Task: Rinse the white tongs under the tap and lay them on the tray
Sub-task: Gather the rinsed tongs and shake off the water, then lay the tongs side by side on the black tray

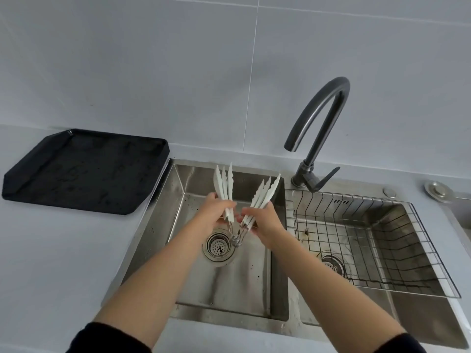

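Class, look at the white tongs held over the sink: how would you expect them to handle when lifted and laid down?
The white tongs look thin and plastic-tipped, so probably light. Both hands hold the splayed arms apart, suggesting they spring open. Long and flat, they should lie still on the black tray.

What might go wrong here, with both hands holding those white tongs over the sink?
No water is visibly running, and the tap spout sits right of the white tongs, so rinsing could miss them. The left hand and right hand each pinch one spread arm; wet, one might slip into the sink. The tray needs a dripping carry.
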